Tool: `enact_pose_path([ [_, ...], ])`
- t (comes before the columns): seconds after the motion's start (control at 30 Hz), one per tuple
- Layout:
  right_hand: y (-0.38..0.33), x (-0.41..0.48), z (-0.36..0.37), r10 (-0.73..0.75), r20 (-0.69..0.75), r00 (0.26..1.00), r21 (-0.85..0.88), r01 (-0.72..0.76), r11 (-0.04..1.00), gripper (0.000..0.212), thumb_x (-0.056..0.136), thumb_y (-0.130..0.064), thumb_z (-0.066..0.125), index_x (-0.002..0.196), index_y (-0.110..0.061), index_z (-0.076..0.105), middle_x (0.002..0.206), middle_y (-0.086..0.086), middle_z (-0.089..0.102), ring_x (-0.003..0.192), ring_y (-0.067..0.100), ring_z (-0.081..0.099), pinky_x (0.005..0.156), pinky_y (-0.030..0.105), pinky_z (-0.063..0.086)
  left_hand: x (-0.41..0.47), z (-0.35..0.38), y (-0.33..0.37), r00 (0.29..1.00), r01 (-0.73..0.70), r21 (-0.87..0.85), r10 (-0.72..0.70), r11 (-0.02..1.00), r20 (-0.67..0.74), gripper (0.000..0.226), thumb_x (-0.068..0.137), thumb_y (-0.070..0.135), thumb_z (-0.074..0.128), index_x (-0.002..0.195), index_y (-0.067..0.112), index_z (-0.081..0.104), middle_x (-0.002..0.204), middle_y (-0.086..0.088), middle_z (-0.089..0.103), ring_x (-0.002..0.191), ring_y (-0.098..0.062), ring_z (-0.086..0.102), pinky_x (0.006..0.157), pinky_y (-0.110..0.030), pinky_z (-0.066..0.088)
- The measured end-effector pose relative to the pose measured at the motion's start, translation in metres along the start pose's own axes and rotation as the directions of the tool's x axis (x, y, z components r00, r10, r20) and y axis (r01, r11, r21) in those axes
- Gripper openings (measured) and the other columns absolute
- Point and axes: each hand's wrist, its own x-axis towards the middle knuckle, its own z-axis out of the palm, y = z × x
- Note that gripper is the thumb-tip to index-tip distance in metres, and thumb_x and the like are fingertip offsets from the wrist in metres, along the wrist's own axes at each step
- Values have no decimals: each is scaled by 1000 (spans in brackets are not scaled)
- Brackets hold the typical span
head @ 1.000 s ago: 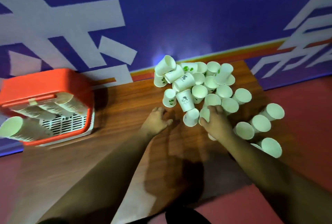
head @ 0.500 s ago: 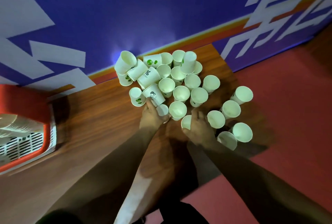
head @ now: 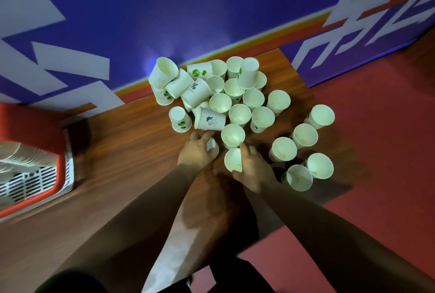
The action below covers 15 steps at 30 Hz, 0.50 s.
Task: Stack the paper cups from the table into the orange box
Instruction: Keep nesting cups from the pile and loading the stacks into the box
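Hands at the pile's near edge: left hand (head: 197,151) grips a cup (head: 211,145), right hand (head: 253,166) grips another cup (head: 233,159); bare table (head: 122,151) lies between them and the orange box (head: 33,125).

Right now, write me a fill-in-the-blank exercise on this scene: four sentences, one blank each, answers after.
1. The orange box sits at the ____ edge of the view.
2. Each of the hands grips one ____: left hand, right hand.
3. The loose cups stand and lie on a ____ table.
4. The wall behind the table is mostly ____.

Answers: left; cup; wooden; blue
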Motion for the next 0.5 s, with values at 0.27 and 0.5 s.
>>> enact_pose_path([
  [0.27, -6, -14, 23, -63, 87, 994, 101, 54, 993, 65, 89, -46, 59, 148, -32, 35, 142, 11, 33, 122, 33, 51, 100, 38, 45, -28, -5, -36, 998, 57, -34, -56, 998, 17, 53, 83, 28, 72, 126, 16, 44, 117, -10, 38, 108, -38, 53, 93, -47, 48],
  [0.5, -25, -13, 36, -42, 127, 991, 44, 37, 998, 72, 85, -54, 63, 146, -30, 34, 147, 9, 16, 128, 33, 43, 103, 40, 44, -48, -7, -77, 955, 297, -159, -290, 942, 63, 65, 72, 32, 82, 111, 15, 33, 121, -15, 43, 110, -35, 52, 90, -45, 49],
])
